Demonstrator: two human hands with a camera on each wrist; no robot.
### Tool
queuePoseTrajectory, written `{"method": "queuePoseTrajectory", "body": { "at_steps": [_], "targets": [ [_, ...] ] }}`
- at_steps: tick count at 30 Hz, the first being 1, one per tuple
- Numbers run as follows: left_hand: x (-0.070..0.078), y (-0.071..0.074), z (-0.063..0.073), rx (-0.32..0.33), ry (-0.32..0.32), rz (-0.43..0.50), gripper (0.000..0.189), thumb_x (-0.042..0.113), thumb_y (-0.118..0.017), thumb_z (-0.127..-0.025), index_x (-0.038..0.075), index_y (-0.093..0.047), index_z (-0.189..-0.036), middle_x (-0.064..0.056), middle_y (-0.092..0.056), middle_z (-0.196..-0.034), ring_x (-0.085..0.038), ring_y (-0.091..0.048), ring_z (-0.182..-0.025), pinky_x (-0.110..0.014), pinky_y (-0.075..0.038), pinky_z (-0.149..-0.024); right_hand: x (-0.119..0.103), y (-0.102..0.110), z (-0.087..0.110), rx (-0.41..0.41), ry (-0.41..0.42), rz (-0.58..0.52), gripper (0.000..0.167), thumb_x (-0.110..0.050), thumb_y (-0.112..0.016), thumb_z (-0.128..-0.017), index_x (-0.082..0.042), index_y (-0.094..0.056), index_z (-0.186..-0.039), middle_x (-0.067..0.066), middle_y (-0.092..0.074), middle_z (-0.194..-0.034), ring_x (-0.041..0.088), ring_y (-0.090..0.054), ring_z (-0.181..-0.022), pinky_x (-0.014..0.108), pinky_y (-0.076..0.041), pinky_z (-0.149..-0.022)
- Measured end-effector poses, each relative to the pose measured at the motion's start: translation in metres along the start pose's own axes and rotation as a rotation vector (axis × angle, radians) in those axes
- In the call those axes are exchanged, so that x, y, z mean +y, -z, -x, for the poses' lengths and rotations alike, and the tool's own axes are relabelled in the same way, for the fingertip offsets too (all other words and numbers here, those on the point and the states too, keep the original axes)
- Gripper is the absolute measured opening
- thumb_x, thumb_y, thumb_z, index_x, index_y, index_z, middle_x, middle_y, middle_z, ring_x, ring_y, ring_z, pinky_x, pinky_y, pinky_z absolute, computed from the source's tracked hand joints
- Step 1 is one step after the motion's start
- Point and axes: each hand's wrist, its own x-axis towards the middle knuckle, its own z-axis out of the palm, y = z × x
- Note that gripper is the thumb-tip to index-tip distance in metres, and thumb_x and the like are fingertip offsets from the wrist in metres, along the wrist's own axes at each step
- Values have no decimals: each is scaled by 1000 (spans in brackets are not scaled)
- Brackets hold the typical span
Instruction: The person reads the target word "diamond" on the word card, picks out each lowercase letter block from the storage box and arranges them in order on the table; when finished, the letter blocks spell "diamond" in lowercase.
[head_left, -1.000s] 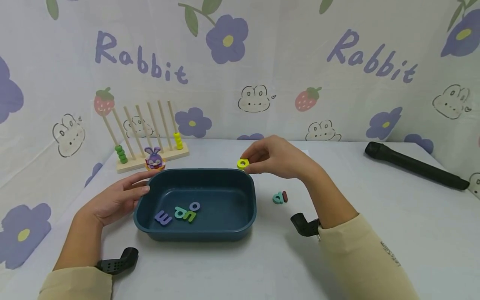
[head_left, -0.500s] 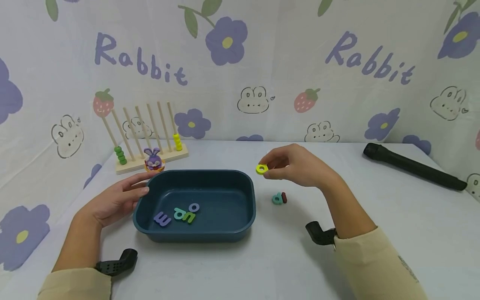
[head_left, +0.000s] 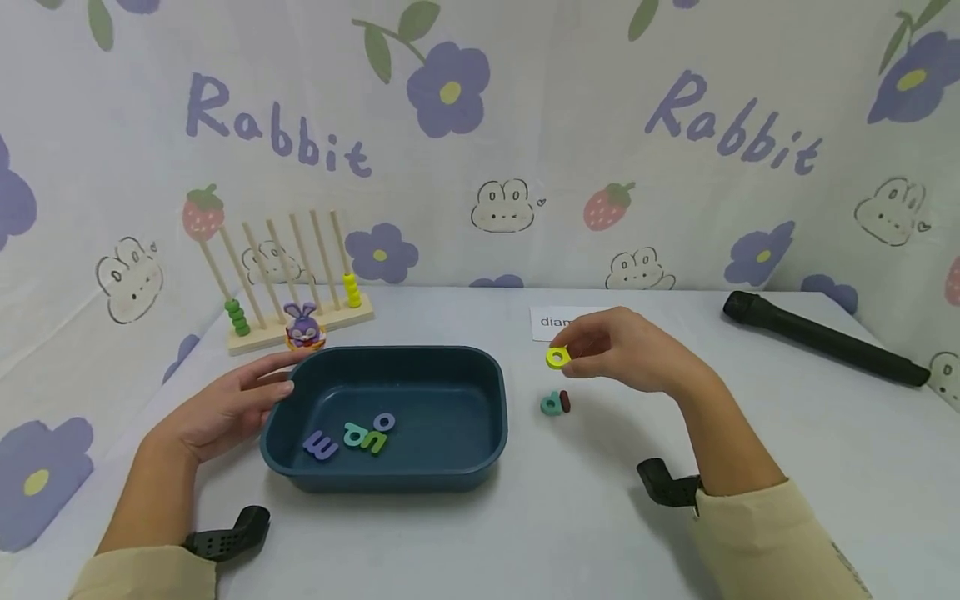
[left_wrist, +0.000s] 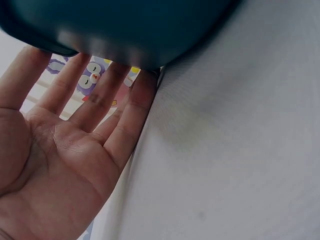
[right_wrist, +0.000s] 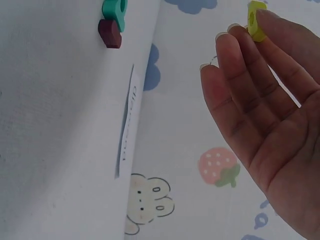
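My right hand [head_left: 633, 350] pinches a yellow letter "a" [head_left: 558, 357] between thumb and fingers, held over the table to the right of the dark blue bin [head_left: 382, 482]. In the right wrist view, the yellow letter [right_wrist: 257, 22] shows edge-on at the fingertips. Below it on the table lie a teal letter "d" [head_left: 551, 404] and a dark red letter [head_left: 566, 401], side by side. My left hand [head_left: 213, 412] rests against the bin's left side with its fingers extended. Inside the bin are a purple "m" [head_left: 320, 445], a light teal letter [head_left: 355, 435], a green letter [head_left: 373, 442] and a purple "o" [head_left: 384, 422].
A white card [head_left: 544, 323] with print starting "diam" lies behind my right hand, which covers part of it. A wooden bead rack [head_left: 300, 327] and a purple rabbit figure [head_left: 303, 327] stand behind the bin. A black microphone [head_left: 825, 337] lies at right.
My right hand has carried the yellow letter from the bin's far right corner rightward and nearer, above the teal and red letters. The card has come into view. The left hand stays at the bin.
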Motion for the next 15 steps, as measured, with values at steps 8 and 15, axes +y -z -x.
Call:
{"method": "queuePoseTrajectory", "body": {
  "at_steps": [8,15],
  "targets": [
    [-1,0,1,3,10,6,57,19,-58,-106,22,-38,-160,15,-61,-139,-12,-67,-118,-28,-57,-97,6,3,3,-13,-38,9,32,-21,-78,-92,-13,-74,-122,5,-75,-116,22,-68,-110,45,-56,-97],
    [1,2,1,3,8,-37,54,22,-57,-107,23,-40,-158,12,-57,-142,-12,-66,-120,-29,-57,-97,11,5,3,-86,-106,46,28,-18,-78,-89,-10,-73,-116,5,-73,-104,21,-65,-96,40,-55,-87]
  ]
}}
